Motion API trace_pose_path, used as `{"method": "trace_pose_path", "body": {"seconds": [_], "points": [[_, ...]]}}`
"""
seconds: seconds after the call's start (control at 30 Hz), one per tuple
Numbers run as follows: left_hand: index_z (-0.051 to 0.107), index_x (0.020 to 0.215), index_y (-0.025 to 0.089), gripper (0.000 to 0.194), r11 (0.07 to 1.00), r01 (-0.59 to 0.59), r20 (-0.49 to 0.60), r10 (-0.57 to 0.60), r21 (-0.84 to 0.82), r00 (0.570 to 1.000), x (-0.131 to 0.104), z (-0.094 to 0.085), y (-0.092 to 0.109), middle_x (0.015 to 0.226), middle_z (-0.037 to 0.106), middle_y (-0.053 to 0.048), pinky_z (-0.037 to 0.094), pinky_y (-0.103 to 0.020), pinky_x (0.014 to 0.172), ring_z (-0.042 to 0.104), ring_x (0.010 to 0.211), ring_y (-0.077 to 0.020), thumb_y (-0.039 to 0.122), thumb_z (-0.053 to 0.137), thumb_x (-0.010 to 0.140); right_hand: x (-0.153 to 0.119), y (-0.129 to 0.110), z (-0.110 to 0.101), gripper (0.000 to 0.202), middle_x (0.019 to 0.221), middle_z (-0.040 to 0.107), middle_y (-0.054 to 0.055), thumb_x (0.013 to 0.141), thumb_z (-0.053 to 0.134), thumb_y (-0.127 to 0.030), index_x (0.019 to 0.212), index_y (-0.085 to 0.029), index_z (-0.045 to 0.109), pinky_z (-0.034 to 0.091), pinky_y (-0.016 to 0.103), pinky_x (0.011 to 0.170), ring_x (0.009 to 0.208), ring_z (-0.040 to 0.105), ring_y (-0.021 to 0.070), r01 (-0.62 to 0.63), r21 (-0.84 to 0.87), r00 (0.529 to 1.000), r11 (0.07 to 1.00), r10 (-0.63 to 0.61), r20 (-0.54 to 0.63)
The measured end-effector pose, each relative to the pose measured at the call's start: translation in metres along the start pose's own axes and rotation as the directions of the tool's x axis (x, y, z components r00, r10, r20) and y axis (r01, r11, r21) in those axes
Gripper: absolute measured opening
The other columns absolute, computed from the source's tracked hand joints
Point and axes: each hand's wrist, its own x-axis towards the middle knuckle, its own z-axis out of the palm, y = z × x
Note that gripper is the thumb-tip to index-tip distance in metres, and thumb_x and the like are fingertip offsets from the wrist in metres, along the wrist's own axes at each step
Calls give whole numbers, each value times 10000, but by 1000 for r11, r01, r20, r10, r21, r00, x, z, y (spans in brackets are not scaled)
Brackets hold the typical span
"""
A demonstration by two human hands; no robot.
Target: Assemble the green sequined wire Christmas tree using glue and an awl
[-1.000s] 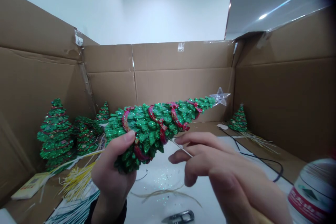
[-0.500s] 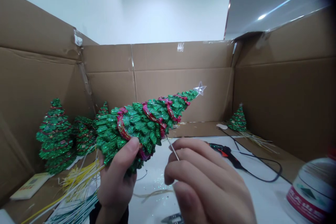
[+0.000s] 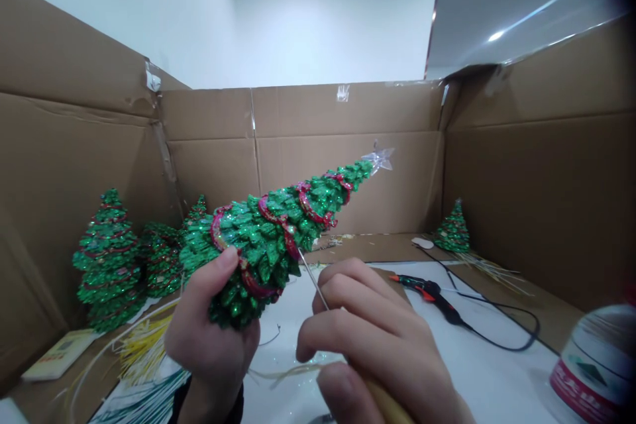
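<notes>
Tilted on its side in the air, a glittery green Christmas tree (image 3: 263, 238) with red garlands is gripped near its base by my left hand (image 3: 211, 315), thumb on the front garland. A clear star (image 3: 380, 159) tips it, pointing right and up. My right hand (image 3: 372, 338) is closed around an awl (image 3: 314, 280) with a thin metal shaft and a yellowish handle. The shaft's tip meets the lower garland edge about midway along the tree; whether it goes into the surface, I cannot tell.
More glittery trees (image 3: 110, 258) stand at left, another tree (image 3: 452, 228) at back right. Yellow strands (image 3: 144, 348) lie bottom left. A glue gun (image 3: 432, 295) with a black cord rests right of centre, a labelled plastic jar (image 3: 593, 364) at far right. Cardboard walls (image 3: 209, 112) surround the table.
The tree has turned slightly in my left hand, so its garlands sit further left. My right hand and the awl have shifted left, and the awl's handle now shows.
</notes>
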Motion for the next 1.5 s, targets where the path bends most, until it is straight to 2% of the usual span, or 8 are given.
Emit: {"method": "trace_pose_path", "body": {"seconds": [0.13,0.33,0.5,0.63,0.87,1.1,1.3,1.5], "points": [[686,629,251,204,991,-76,-96,66,-109,993,8,3,8,588,660,70,529,-234,536,621,550,-114,99,588,722,3,-3,-6,374,544,506,8,912,392,-351,618,-202,569,432,282,571,586,505,146,-63,15,998,998,63,27],[678,543,245,214,959,144,-68,-165,-243,984,6,12,15,561,652,77,549,-209,579,617,538,-96,117,606,698,6,-9,-20,398,554,530,5,925,373,-381,615,-195,539,461,312,648,601,535,149,-210,154,978,965,210,17],[707,587,245,189,978,6,-85,-25,-210,996,3,12,13,627,695,70,554,-212,600,651,591,-111,105,626,685,3,-3,-21,484,539,560,19,938,333,-416,545,-193,507,478,320,676,692,593,177,-248,227,963,942,265,-47],[710,598,248,147,983,26,-23,-31,-182,999,4,9,10,574,673,59,529,-204,514,638,549,-111,137,658,679,3,1,-24,458,548,576,24,940,337,-343,541,-194,506,492,345,703,721,619,190,-259,275,960,926,278,-32],[706,604,257,116,996,-43,-77,38,-73,996,3,11,4,623,677,53,536,-251,565,643,594,-137,188,635,664,4,3,-20,431,524,554,5,929,351,-293,525,-194,463,501,344,710,683,629,176,-264,327,938,908,320,-131],[659,535,222,178,979,181,33,-178,-97,983,4,14,3,497,587,41,496,-279,494,543,444,-118,219,590,699,4,3,-16,457,531,574,19,930,353,-327,502,-194,442,499,334,708,730,631,188,-345,367,890,864,425,-165],[648,524,211,177,982,180,8,-180,-55,984,6,16,3,538,609,17,525,-294,558,607,560,-149,261,601,687,5,12,-20,488,504,581,23,932,349,-357,477,-200,434,511,321,628,643,629,177,-395,433,852,810,500,-158],[635,467,213,175,951,304,43,-302,-64,952,8,20,9,464,577,31,520,-293,515,577,469,-132,250,621,637,4,15,-24,503,475,579,25,925,350,-395,466,-203,424,517,323,591,587,630,176,-435,426,831,793,536,-150]]}}
